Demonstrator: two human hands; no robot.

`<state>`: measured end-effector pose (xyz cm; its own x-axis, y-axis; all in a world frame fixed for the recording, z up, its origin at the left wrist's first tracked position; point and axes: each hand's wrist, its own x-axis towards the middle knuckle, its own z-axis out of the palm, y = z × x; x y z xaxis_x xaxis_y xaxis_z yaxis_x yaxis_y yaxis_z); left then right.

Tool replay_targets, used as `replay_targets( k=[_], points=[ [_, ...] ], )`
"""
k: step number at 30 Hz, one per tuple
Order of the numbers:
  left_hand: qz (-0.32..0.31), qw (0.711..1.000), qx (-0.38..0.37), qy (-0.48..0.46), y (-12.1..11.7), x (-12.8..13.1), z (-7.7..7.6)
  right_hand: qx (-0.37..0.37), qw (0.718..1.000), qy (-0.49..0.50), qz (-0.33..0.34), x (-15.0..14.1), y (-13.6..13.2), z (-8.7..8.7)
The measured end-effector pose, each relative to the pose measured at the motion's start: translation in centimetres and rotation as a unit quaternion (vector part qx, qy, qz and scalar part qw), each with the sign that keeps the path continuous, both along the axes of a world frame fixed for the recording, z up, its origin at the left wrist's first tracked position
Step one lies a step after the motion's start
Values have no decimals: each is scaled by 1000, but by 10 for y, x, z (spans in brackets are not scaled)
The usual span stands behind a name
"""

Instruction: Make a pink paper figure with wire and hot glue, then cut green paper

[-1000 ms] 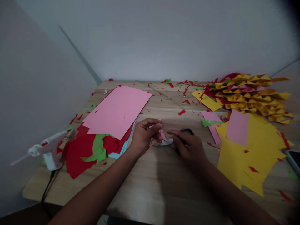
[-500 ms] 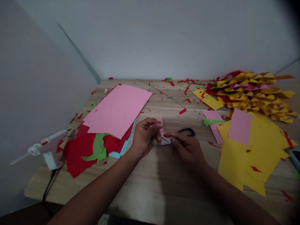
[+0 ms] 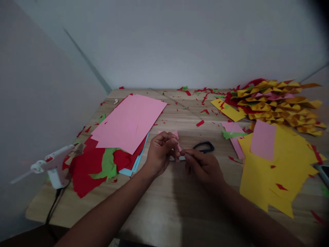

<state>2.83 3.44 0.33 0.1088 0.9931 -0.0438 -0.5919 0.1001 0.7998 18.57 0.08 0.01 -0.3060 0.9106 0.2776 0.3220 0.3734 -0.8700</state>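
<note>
Over the middle of the table, my left hand (image 3: 163, 149) is closed, thumb and fingers pinching a small pink paper piece (image 3: 179, 146). Close at its right, my right hand (image 3: 203, 164) is closed too, its fingertips meeting near the paper's lower end; whatever they grip is too small to make out. Behind the right hand lies a dark blue looped handle (image 3: 209, 146), like that of scissors, the rest hidden. A pale object under the fingers is mostly covered.
Pink sheets (image 3: 128, 120) lie left of my hands, over red paper (image 3: 87, 171) and blue sheets. A white glue gun (image 3: 55, 168) with a cord stands far left. Yellow sheets (image 3: 259, 185) lie right, folded yellow paper pieces (image 3: 285, 103) are piled behind, and scraps are strewn about.
The pink paper has turned between my fingers. My right hand has shifted slightly down and left, nearer the left. The thin dark strand hanging below the hands earlier no longer shows clearly.
</note>
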Motion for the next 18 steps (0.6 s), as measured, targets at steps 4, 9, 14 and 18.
replay_targets(
  k=[4,9,14,18],
  points=[
    [13,1000,12,11,0,0,-2,0,1000,1,-3,0,0,0],
    [28,999,18,15,1,0,-1,13,1000,4,-7,-1,1,-1],
    [72,996,31,53,5,-3,2,14,1000,3,-6,0,1,-1],
    [101,991,14,83,10,-10,4,-4,998,46,-38,4,4,2]
  ],
)
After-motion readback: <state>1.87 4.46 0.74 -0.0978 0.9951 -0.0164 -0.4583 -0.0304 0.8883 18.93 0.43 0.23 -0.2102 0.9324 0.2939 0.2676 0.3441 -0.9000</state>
